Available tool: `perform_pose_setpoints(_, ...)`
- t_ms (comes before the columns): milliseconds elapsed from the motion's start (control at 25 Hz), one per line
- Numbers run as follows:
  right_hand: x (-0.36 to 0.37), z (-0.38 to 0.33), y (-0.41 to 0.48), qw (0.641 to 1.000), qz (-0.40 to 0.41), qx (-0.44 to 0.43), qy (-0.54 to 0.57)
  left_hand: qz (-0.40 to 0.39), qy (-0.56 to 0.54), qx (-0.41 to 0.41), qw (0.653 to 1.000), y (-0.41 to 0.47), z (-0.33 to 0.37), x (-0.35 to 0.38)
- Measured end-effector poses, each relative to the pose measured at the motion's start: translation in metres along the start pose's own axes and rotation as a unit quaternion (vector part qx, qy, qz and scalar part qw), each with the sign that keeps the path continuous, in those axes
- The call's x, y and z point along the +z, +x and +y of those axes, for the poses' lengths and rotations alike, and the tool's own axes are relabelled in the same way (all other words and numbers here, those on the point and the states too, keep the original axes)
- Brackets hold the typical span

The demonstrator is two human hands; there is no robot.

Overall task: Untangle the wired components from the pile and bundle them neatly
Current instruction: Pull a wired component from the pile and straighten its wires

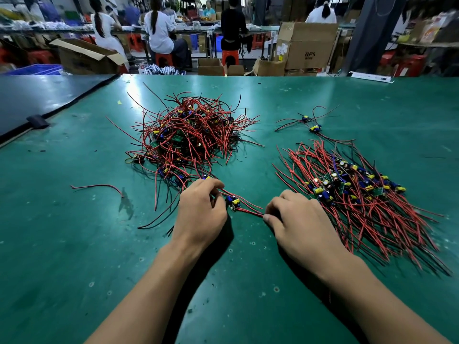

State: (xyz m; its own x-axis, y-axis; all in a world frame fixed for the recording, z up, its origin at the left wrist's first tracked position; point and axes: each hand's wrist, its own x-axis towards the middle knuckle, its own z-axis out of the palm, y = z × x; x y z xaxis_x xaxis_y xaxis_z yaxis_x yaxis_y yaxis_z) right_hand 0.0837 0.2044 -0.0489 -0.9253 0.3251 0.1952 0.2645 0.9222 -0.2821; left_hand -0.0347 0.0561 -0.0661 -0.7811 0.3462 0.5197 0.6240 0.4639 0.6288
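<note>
A small blue and yellow part with red wires (232,202) is being held sideways. Its left wires are being gripped by the curled left hand (201,207), beside the tangled red wire pile (191,135). Its right wires are being pinched by the right hand (298,219), nearer the tidy wire bundle (360,194).

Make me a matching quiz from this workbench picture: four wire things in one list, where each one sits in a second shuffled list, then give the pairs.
Things
1. tangled pile
2. sorted batch
3. loose red wire
4. single wired component

Places
A. held between the left hand and the right hand
B. lying alone, left of the left hand
C. heaped farther back, beyond the left hand
D. spread out to the right of the right hand

Pairs: 1-C, 2-D, 3-B, 4-A
</note>
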Motion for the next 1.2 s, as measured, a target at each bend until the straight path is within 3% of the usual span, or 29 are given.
perform_pose_setpoints(120, 0.003, 0.0, 0.002, 0.987, 0.061, 0.031, 0.148, 0.037, -0.015, -0.036, 0.999, 0.0, 0.006, -0.003)
perform_pose_setpoints(200, 0.001, 0.002, 0.005, 0.958, 0.122, 0.041, 0.257, 0.024, -0.095, -0.112, 0.989, 0.0, 0.013, -0.004)
perform_pose_setpoints(240, -0.002, 0.002, 0.005, 0.954, 0.14, 0.021, 0.264, 0.002, -0.184, -0.176, 0.967, 0.001, 0.018, -0.004)
perform_pose_setpoints(320, -0.005, 0.002, 0.004, 0.966, 0.148, -0.063, 0.202, -0.036, -0.387, -0.302, 0.87, 0.003, 0.028, -0.005)
perform_pose_setpoints(360, -0.006, 0.001, 0.003, 0.973, 0.135, -0.106, 0.155, -0.041, -0.455, -0.343, 0.821, 0.004, 0.031, -0.006)
perform_pose_setpoints(440, -0.005, -0.002, 0.0, 0.977, 0.091, -0.157, 0.116, -0.029, -0.508, -0.38, 0.772, 0.005, 0.034, -0.008)
perform_pose_setpoints(520, -0.003, -0.005, 0.0, 0.972, 0.063, -0.145, 0.173, -0.025, -0.517, -0.387, 0.763, 0.006, 0.032, -0.01)
perform_pose_setpoints(640, -0.006, -0.005, 0.004, 0.934, 0.076, -0.032, 0.348, -0.099, -0.506, -0.375, 0.77, 0.004, 0.034, -0.011)
perform_pose_setpoints(720, -0.013, -0.003, 0.008, 0.87, 0.036, 0.048, 0.49, -0.171, -0.511, -0.354, 0.764, 0.001, 0.037, -0.01)
perform_pose_setpoints(840, -0.022, 0.003, 0.013, 0.737, -0.092, 0.112, 0.66, -0.242, -0.506, -0.331, 0.758, -0.002, 0.04, -0.009)
perform_pose_setpoints(920, -0.024, 0.008, 0.014, 0.703, -0.167, 0.117, 0.682, -0.269, -0.493, -0.322, 0.762, -0.003, 0.039, -0.008)
perform_pose_setpoints(1000, -0.022, 0.01, 0.013, 0.711, -0.187, 0.106, 0.669, -0.285, -0.486, -0.309, 0.766, -0.004, 0.038, -0.008)
perform_pose_setpoints(1080, -0.017, 0.007, 0.011, 0.752, -0.139, 0.091, 0.637, -0.302, -0.49, -0.296, 0.763, -0.006, 0.039, -0.008)
perform_pose_setpoints(1200, -0.011, 0.004, 0.011, 0.763, -0.046, 0.102, 0.637, -0.296, -0.495, -0.292, 0.763, -0.007, 0.038, -0.004)
